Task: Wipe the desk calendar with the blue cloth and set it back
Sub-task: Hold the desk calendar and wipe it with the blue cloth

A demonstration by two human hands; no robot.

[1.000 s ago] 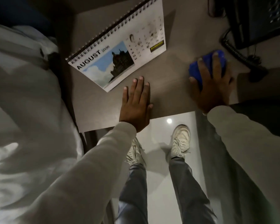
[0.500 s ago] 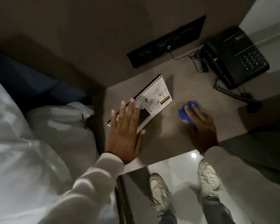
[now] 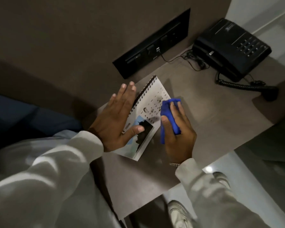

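Right hand [image 3: 178,130] moved onto calendar [image 3: 152,102], gripping cloth [image 3: 169,116] at its 3 o'clock edge. Left hand [image 3: 117,119] open, flat, thumb on page.

Two hands [image 3: 117,119], one desk calendar [image 3: 155,102], one blue cloth [image 3: 167,112], one black telephone [image 3: 230,48] and one worktop [image 3: 212,122].

desk calendar [image 3: 152,102]: white, spiral-bound, on desk, smudged | blue cloth [image 3: 169,117]: bunched against its right edge

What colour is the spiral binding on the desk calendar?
Black. The spiral binding runs along the top edge of the desk calendar, seen best in the head view.
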